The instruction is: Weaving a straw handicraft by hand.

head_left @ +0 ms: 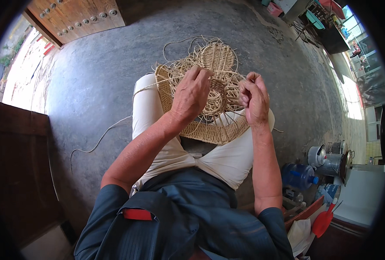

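A woven straw-coloured piece [214, 133] rests across my lap, with a curved band nearest me and a rounded woven part [217, 55] at the far end. Many loose cord ends [220, 102] tangle over its middle. Above this tangle, my left hand [192, 93] is closed, its fingertips pinched on a strand of cord [164, 81] that trails left over my knee. My right hand [255, 99] is raised to the right of it, fingers curled together. A thin strand seems to run between both hands; the fingertips partly hide it.
Grey concrete floor [93, 95] surrounds me, with a long cord end [95, 148] lying at left. A studded wooden door [77, 17] stands at far left, a dark wooden panel [17, 125] nearer. To my right are a blue water jug [298, 175], a metal kettle [317, 156] and pots.
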